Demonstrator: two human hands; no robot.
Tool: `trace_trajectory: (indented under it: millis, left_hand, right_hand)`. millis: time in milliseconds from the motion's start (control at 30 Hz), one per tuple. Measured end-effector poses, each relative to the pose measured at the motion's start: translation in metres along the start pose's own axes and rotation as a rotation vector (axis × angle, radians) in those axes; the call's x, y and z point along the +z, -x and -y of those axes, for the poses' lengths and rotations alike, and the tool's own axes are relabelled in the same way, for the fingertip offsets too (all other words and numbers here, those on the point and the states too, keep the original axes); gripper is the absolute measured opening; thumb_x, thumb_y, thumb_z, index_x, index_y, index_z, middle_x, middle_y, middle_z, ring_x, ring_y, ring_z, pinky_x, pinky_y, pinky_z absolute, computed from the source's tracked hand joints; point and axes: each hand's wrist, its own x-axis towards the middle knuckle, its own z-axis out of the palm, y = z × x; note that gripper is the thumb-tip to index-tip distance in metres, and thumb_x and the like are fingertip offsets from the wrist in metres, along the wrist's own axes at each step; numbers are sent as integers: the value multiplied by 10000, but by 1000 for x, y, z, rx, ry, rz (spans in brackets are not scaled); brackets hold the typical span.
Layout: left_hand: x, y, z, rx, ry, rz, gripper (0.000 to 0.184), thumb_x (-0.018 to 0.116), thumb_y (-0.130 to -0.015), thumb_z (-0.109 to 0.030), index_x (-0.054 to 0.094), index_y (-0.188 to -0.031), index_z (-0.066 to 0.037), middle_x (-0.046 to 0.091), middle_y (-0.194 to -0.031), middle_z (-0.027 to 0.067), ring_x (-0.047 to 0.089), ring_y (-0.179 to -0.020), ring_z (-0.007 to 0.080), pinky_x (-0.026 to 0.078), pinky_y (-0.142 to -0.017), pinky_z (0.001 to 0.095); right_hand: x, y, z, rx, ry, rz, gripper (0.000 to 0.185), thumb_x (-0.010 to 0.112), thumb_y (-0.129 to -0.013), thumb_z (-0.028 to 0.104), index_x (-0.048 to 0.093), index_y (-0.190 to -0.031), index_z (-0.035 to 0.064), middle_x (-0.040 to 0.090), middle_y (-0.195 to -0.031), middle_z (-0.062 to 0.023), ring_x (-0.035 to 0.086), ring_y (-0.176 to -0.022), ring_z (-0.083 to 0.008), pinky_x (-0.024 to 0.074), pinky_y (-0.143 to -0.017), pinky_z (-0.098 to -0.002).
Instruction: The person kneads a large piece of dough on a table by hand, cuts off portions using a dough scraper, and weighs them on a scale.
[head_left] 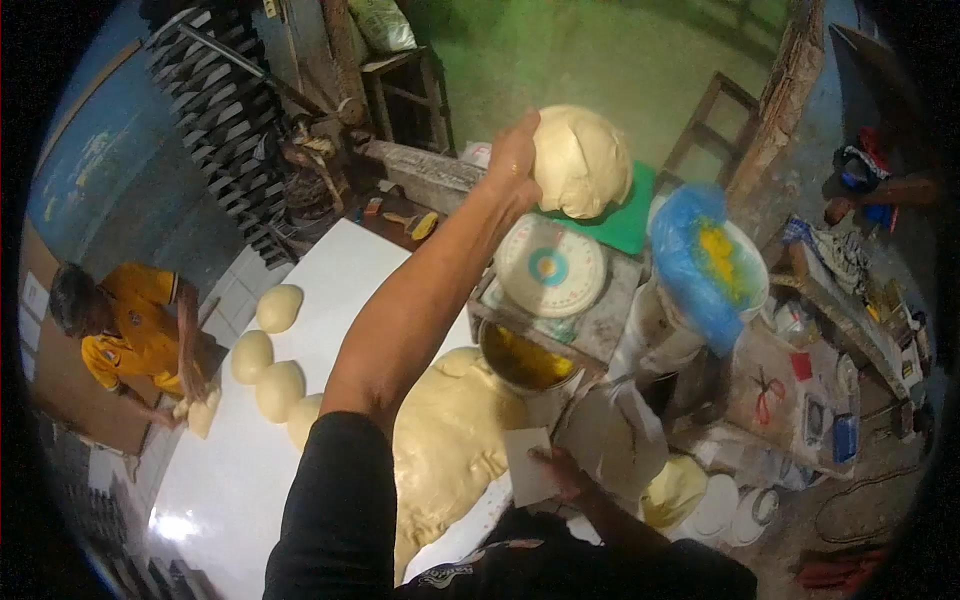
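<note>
Left hand (512, 168) on a ball of dough (585, 160) at the scale (550, 266)

From my distant seat, I see the fingers of my left hand bent against the side of the ball. Their tips are hidden, so I cannot tell if they grip or only rest. The ball is over the green plate (637, 215) of the scale; whether the plate carries its full weight, I cannot tell either. My right hand (568, 478) is closed on a white card (528, 468), beside the big dough (450, 450).

I judge that this step is the weighing of one portion. The next move, I think, calls for freeing the ball gently, so the dial can be read honestly.

Around this, a bowl (495, 350) with yellow remains stands near the scale, and a blue bag (672, 260) lines a bucket (757, 275). On the white table (225, 490) lie round pieces (279, 308) of dough. At its far side, a person in a yellow shirt (135, 320) handles small dough. Behind is a blue wall (100, 170).
</note>
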Motion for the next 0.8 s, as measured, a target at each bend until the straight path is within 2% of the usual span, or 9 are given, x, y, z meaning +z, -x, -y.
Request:
trace_trajectory:
  millis: [100, 167, 233, 300, 367, 433, 567, 667, 800]
  left_hand:
    - [-39, -77, 30, 147, -352, -293, 705, 392, -1075, -520, 436, -1479, 56, 546, -1440, 284, 521, -1355, 411, 405, -1131, 554]
    - [-45, -76, 17, 276, -1124, -231, 847, 376, -1036, -634, 378, -1530, 54, 500, -1477, 322, 449, -1411, 446, 334, -1165, 548]
    - [-30, -62, -5, 196, -1247, -116, 925, 379, -991, -715, 369, -1547, 23, 464, -1487, 359, 442, -1411, 464, 320, -1182, 523]
    - [-9, -42, -27, 203, -1922, -165, 968, 408, -958, -753, 375, -1544, 16, 469, -1467, 375, 457, -1411, 432, 387, -1141, 501]
    - [10, 10, -48, 436, -2044, -553, 980, 489, -928, -750, 389, -1529, 18, 511, -1425, 371, 516, -1364, 412, 443, -1095, 496]
    - [-27, 19, -82, 710, -1442, -697, 944, 571, -918, -701, 403, -1513, 12, 558, -1380, 353, 570, -1294, 430, 477, -1050, 496]
    - [-102, 187, -37, 773, -1248, -505, 668, 604, -1021, -428, 441, -1485, 24, 586, -1392, 287, 593, -1271, 401, 450, -1066, 432]
    - [-174, 380, 62, 422, -1361, -608, 579, 583, -1043, -240, 396, -1534, 6, 544, -1456, 249, 541, -1341, 346, 429, -1103, 430]
    - [-246, 640, 194, 202, -1888, -726, 719, 624, -995, -231, 296, -1572, 48, 299, -1630, 272, 260, -1514, 465, 212, -1241, 537]
  right_hand:
    - [-8, -9, 1, -49, 36, -5, 436, 702, -965, 417, 691, -1153, 23, 701, -963, -59, 670, -857, -181, 534, -765, -386]
    - [-13, -11, 1, -2, -7, 45, 397, 711, -972, 366, 672, -1194, 39, 696, -1033, -56, 673, -910, -185, 542, -800, -387]
    - [-6, -4, 3, 101, -121, 23, 406, 689, -986, 380, 663, -1210, 43, 694, -1027, -48, 660, -928, -171, 531, -813, -367]
    - [3, 1, 9, -29, -98, 30, 438, 686, -980, 423, 673, -1166, 26, 697, -975, -48, 662, -871, -172, 538, -781, -366]
    - [10, 10, 21, -165, -73, 38, 479, 683, -975, 466, 682, -1123, 10, 701, -922, -49, 664, -814, -173, 544, -750, -366]
    - [17, 28, 34, -106, -45, 124, 442, 651, -1004, 435, 678, -1137, 14, 697, -939, -46, 653, -818, -153, 539, -752, -348]
    - [42, 54, 31, -119, 39, 72, 368, 588, -1062, 315, 637, -1260, 9, 698, -1015, -36, 630, -910, -115, 520, -804, -318]
    - [49, 53, -8, -220, 163, 155, 386, 605, -1051, 317, 633, -1280, 7, 706, -1052, -48, 638, -949, -129, 523, -819, -327]
    - [78, 54, -86, -199, 404, 217, 495, 640, -1015, 367, 587, -1333, -8, 701, -1137, -137, 651, -1024, -253, 515, -907, -419]
